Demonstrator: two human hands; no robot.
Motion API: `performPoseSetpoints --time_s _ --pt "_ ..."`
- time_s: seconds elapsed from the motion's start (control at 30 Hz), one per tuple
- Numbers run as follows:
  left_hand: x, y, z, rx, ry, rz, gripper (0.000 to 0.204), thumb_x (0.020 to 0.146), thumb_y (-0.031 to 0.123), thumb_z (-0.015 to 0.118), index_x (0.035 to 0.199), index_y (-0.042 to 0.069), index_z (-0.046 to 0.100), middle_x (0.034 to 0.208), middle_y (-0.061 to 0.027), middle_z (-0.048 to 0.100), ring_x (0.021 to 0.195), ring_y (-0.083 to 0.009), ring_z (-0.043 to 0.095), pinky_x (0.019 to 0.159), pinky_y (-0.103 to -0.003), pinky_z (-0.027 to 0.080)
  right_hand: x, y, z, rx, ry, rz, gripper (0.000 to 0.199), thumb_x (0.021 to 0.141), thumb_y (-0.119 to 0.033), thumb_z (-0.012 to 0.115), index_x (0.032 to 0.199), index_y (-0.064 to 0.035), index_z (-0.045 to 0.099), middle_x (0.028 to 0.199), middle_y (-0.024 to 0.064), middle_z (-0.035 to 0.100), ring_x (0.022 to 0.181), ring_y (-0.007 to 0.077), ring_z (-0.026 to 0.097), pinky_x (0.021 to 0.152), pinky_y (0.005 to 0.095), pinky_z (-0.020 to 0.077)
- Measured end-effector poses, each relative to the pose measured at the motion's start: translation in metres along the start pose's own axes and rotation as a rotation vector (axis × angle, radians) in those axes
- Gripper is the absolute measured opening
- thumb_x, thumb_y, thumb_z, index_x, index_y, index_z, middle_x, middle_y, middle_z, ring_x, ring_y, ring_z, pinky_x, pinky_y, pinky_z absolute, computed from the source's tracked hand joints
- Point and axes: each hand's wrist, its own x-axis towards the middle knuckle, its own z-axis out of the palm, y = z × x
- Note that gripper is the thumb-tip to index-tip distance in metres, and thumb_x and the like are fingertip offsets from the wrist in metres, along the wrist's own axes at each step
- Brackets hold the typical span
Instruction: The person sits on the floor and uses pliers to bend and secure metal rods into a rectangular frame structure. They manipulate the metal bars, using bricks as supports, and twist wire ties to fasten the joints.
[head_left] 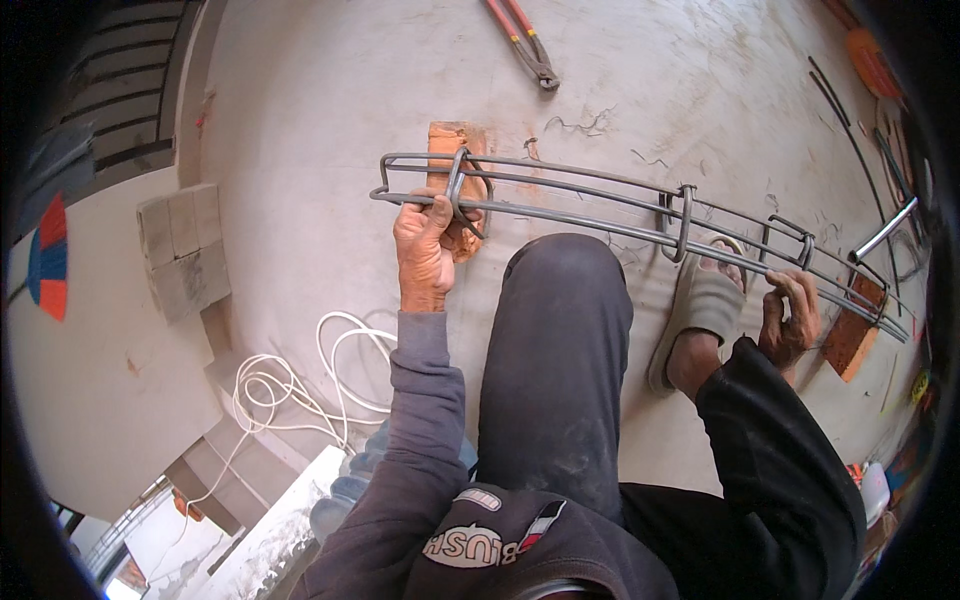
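A long, narrow rebar cage of steel rods with bent stirrups lies across in front of me, sloping down to the right. Under its left end is an orange brick; another brick is under its right end. My left hand is closed on the lower rod beside the leftmost stirrup, thumb on top. Farther right, my right hand has its fingers bent onto the near rod; my leg hides its forearm. My sandalled foot stands close to the cage.
Red-handled pincers lie on the concrete floor beyond the cage, near scraps of thin wire. Dark rods and an orange object are at far right. Grey blocks, a white cable and blue bottles are at left.
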Motion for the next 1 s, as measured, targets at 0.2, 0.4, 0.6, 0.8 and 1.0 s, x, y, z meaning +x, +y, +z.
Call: performPoseSetpoints --time_s 0.2,0.4,0.6,0.8,1.0 --pt "0.001 0.002 -0.001 -0.011 -0.022 0.013 0.028 0.09 0.018 0.073 0.106 0.001 0.057 0.09 -0.0121 0.071 0.077 -0.0203 0.071 0.074 -0.035 0.061 -0.065 0.04 -0.029 0.42 -0.148 0.578 0.014 0.094 -0.009 0.058 0.102 0.0006 0.066 0.09 0.0069 0.062 0.071 0.011 0.055 0.065 0.0232 0.0452" --pt "0.005 -0.004 -0.002 -0.072 -0.019 0.007 0.029 0.089 0.016 0.075 0.106 0.001 0.058 0.094 -0.0111 0.071 0.079 -0.0197 0.071 0.072 -0.034 0.062 -0.103 0.074 -0.023 1.048 -0.356 0.882 0.037 0.098 -0.032 0.058 0.11 0.0035 0.061 0.091 0.009 0.067 0.079 0.0159 0.065 0.072 0.0283 0.0521" --pt "0.005 -0.005 -0.002 -0.105 -0.02 0.008 0.03 0.087 0.016 0.077 0.104 0.001 0.058 0.091 -0.0107 0.071 0.074 -0.0209 0.071 0.069 -0.034 0.061 -0.112 0.087 0.013 1.088 -0.438 0.729 0.043 0.097 -0.037 0.061 0.113 0.0034 0.06 0.092 0.0105 0.067 0.078 0.0172 0.066 0.069 0.0304 0.0538" --pt "0.007 -0.009 -0.001 -0.145 -0.021 0.056 0.027 0.088 0.016 0.077 0.102 0.002 0.058 0.087 -0.0128 0.071 0.07 -0.0208 0.071 0.06 -0.03 0.059 -0.09 0.057 0.031 0.955 -0.484 0.796 0.041 0.097 -0.034 0.061 0.113 0.0035 0.06 0.092 0.011 0.067 0.077 0.0172 0.065 0.067 0.0306 0.0538" --pt "0.003 -0.002 0.001 -0.103 -0.025 0.007 0.027 0.09 0.014 0.073 0.105 0.001 0.056 0.1 -0.0147 0.07 0.081 -0.0218 0.072 0.074 -0.035 0.063 -0.075 0.034 0.043 0.842 -0.527 0.819 0.039 0.096 -0.032 0.061 0.113 0.0036 0.06 0.093 0.0114 0.066 0.075 0.0172 0.065 0.065 0.0308 0.0537"
